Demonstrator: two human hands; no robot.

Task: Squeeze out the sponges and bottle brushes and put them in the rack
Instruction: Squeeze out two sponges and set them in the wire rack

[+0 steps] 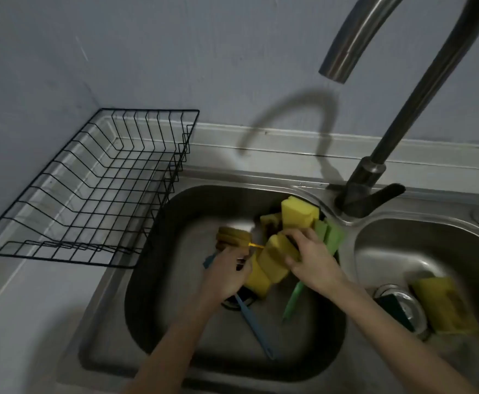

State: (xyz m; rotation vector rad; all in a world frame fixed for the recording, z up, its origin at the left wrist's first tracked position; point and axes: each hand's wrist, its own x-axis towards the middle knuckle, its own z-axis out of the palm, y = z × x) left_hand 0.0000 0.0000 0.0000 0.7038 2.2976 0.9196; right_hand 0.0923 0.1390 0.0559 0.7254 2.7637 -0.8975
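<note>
In the left sink basin (pixel 175 280) lie several yellow sponges. My right hand (pixel 309 260) grips one yellow sponge (pixel 275 257) near the basin's middle. My left hand (pixel 227 274) is closed around the blue handle of a bottle brush (pixel 255 328); what looks like its brownish-yellow sponge head (pixel 232 237) shows beyond the fingers. A green bottle brush (pixel 329 237) leans at the basin's right wall, its handle running under my right wrist. Another yellow sponge (pixel 299 213) stands against the back wall. The black wire rack (pixel 90 191) sits on the counter to the left, with nothing in it.
A tall faucet (pixel 375 172) rises between the two basins, its spout overhead. The right basin (pixel 397 251) holds a yellow sponge (pixel 443 305) with a dark scouring side beside the drain strainer (pixel 400 302). A grey wall stands behind.
</note>
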